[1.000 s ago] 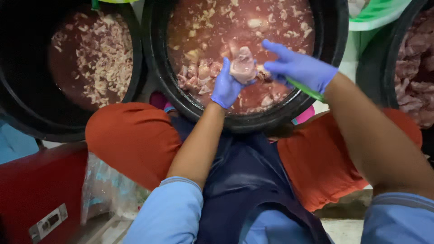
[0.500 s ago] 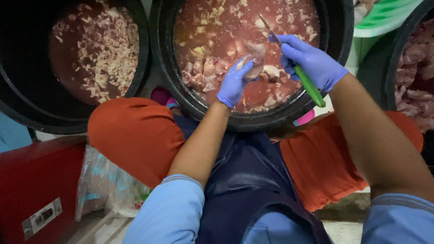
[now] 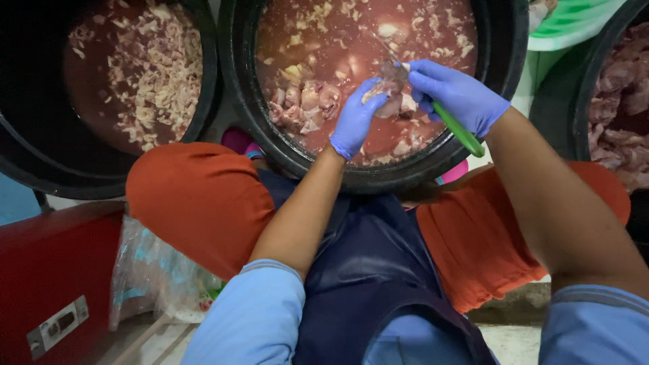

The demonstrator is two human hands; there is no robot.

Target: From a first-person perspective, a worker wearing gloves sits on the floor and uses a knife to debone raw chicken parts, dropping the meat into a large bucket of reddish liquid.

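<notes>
The middle black tub (image 3: 503, 81) is taking up most of the view, sitting between the person's orange-clad knees (image 3: 203, 203) and holding dark red liquid with pale meat pieces floating in it. A second black tub (image 3: 27, 155) is standing just beside it on the left, holding paler shredded trimmings, and a third (image 3: 588, 88) is showing at the right edge with pinkish meat; a green basket (image 3: 574, 23) is peeking in above it. A dark blue apron (image 3: 365, 270) is hanging between the knees.

Over the middle tub, the left hand (image 3: 355, 118), in a blue glove, is closing its fingers round a small piece of meat (image 3: 385, 91) and holding it just above the liquid. The right hand (image 3: 456, 94), also gloved, is wrapping its fingers tight round a green-handled knife (image 3: 460, 132), the blade reaching in to touch the piece.

The step in hand looks like trimming this piece. By my judgement, the next move calls for a short, controlled cut with the left fingertips kept clear of the blade, since the wet piece is likely slippery.
</notes>
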